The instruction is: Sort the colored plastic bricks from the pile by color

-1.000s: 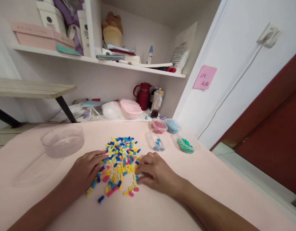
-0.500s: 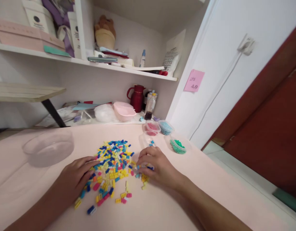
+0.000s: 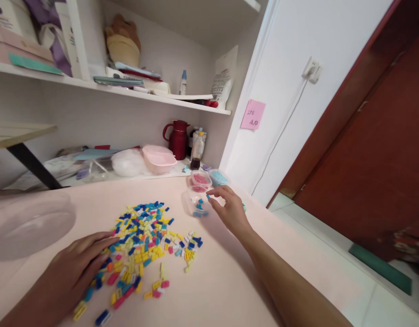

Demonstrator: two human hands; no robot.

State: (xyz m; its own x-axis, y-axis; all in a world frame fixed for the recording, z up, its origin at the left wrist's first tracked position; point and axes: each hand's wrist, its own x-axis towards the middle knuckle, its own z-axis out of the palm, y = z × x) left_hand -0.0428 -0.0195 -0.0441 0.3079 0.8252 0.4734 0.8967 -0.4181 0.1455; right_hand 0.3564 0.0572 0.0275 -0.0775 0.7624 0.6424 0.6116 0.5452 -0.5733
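Nearest you, in the lower left of the frame, a dark blue brick [image 3: 102, 317] lies on the pink desk [image 3: 209, 290]. Just beyond, your left hand [image 3: 78, 263] rests along the left edge of the brick pile [image 3: 141, 240], its fingers loosely outstretched; you cannot tell whether anything is under the palm. The pile spreads from the lower left to the centre, mixing blue, yellow, pink and white pieces, with a small cluster [image 3: 191, 247] at its right. At the far left stands a large round clear container [image 3: 68, 215].

Right of centre, your right hand [image 3: 230, 209] pinches a small blue piece [image 3: 208, 196] between thumb and fingertips, at the right side of a clear tub [image 3: 189, 200] with blue pieces [image 3: 200, 205] inside. Behind that tub sit red pieces [image 3: 200, 179] and light blue pieces [image 3: 219, 176] in their own tubs. Farther back, at upper centre, stand a pink box [image 3: 158, 160], a dark bottle [image 3: 197, 152] and a red jug [image 3: 178, 141].
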